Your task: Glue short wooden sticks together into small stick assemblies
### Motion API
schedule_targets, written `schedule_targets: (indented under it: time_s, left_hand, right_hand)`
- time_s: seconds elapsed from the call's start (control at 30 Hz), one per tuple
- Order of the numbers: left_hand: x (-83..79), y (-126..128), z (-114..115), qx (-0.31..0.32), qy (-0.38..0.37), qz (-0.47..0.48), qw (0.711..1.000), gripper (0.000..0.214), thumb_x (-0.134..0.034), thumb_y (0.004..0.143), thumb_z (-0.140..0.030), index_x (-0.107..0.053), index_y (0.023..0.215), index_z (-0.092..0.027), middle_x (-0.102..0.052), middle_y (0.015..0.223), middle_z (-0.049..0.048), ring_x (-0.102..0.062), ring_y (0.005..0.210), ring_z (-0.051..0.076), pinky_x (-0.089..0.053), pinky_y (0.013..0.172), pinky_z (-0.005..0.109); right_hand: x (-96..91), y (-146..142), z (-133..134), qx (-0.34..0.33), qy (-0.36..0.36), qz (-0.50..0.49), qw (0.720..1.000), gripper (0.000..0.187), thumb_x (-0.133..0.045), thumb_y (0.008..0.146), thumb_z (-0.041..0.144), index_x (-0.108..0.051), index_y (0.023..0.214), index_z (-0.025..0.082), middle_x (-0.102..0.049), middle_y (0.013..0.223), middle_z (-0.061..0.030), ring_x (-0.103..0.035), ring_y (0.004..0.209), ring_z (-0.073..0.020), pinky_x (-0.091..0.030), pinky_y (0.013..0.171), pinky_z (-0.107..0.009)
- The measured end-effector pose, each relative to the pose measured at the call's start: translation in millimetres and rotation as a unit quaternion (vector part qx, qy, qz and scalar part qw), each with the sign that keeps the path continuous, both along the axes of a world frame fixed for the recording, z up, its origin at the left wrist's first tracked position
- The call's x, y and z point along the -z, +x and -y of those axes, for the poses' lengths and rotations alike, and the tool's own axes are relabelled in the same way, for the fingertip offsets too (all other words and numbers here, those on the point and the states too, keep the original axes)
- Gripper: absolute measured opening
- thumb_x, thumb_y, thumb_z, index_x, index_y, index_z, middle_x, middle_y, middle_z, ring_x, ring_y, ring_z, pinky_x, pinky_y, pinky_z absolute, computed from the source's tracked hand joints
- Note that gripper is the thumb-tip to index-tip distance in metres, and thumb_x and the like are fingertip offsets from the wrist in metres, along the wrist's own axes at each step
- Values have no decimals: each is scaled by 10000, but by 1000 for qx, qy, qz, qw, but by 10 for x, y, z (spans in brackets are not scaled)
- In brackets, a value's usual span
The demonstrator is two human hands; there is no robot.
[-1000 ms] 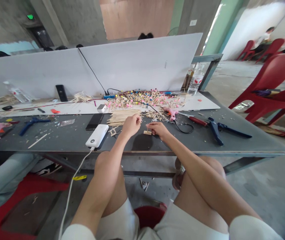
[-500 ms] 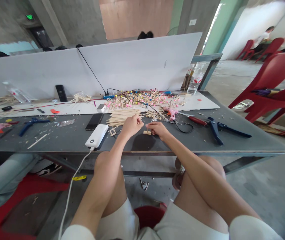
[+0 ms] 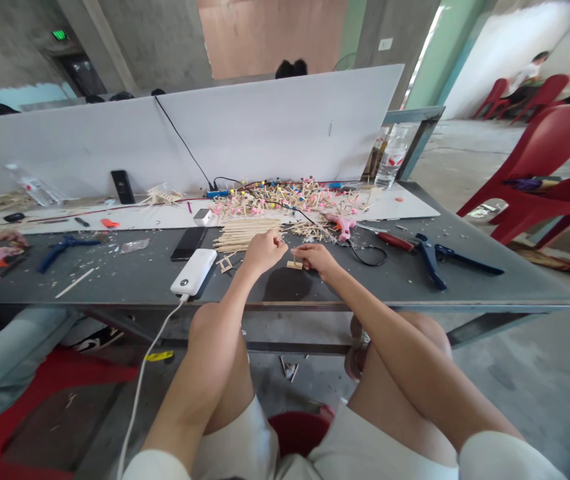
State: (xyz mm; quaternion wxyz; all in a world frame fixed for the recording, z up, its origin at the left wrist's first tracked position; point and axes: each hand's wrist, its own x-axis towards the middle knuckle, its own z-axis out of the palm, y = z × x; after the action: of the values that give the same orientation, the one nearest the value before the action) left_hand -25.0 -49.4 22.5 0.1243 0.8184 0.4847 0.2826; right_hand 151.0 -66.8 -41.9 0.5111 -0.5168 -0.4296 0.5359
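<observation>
My right hand (image 3: 316, 258) is closed in a pinch on a short wooden stick that stands upright on a small flat wooden piece (image 3: 294, 265). That piece lies on the dark table near its front edge. Just to the left, my left hand (image 3: 266, 251) is held above the table with its fingers curled shut; whatever may be in them is hidden. Behind the left hand lies a row of long wooden sticks (image 3: 237, 235). A small square stick frame (image 3: 225, 265) rests left of my left hand, and shorter sticks (image 3: 309, 230) lie behind my right hand.
A white power bank (image 3: 193, 272) with a cable and a dark phone (image 3: 189, 243) lie left. Right are a pink glue gun (image 3: 345, 227), a red-handled tool (image 3: 395, 241) and blue cutters (image 3: 431, 261). Ball-tipped sticks (image 3: 285, 198) heap behind. A co-worker's hand (image 3: 9, 238) is far left.
A co-worker's hand has come in at the far left, by another pink glue gun. My two hands and the wooden piece stay nearly in place.
</observation>
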Motion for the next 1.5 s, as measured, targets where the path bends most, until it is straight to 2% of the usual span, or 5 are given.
schedule_targets:
  time_s: [0.43,0.6,0.9,1.2,1.5]
  left_hand:
    - [47,-28,-46,4,23,-12,1000,102,-610,758,-108,-600,692,-184,-655,662,22,-588,626,168,-416,634,265]
    - [77,-53,-76,26,19,20,999,85,-601,860,-176,-683,882,-177,-702,710,34,-633,650,173,-449,670,263]
    - [56,-38,-55,41,33,24,998,114,-600,812,-162,-698,755,-170,-712,701,40,-621,638,164,-427,644,253]
    - [55,-20,-40,59,20,15,998,122,-563,823,-133,-677,792,-163,-701,712,37,-602,625,149,-417,632,244]
    - [9,-4,7,61,20,3,998,57,-626,765,-161,-659,720,-168,-691,677,37,-598,615,155,-409,620,254]
  right_hand:
    - [11,-7,-13,12,-6,5,1000,334,-891,610,375,-661,706,153,-455,446,68,-341,405,-58,-292,397,-213]
    - [11,-7,-14,9,-5,5,1000,350,-889,596,390,-672,721,145,-468,462,67,-351,408,-57,-293,397,-212]
    - [-7,-12,-2,8,-4,9,1000,344,-886,600,384,-668,717,146,-462,453,69,-353,405,-61,-300,401,-216]
    - [5,-9,-7,4,1,11,1000,340,-880,608,395,-668,717,152,-456,453,69,-351,407,-63,-305,406,-218]
    - [-22,-14,16,1,3,11,1000,319,-862,614,380,-656,709,156,-464,439,62,-336,408,-64,-272,398,-218]
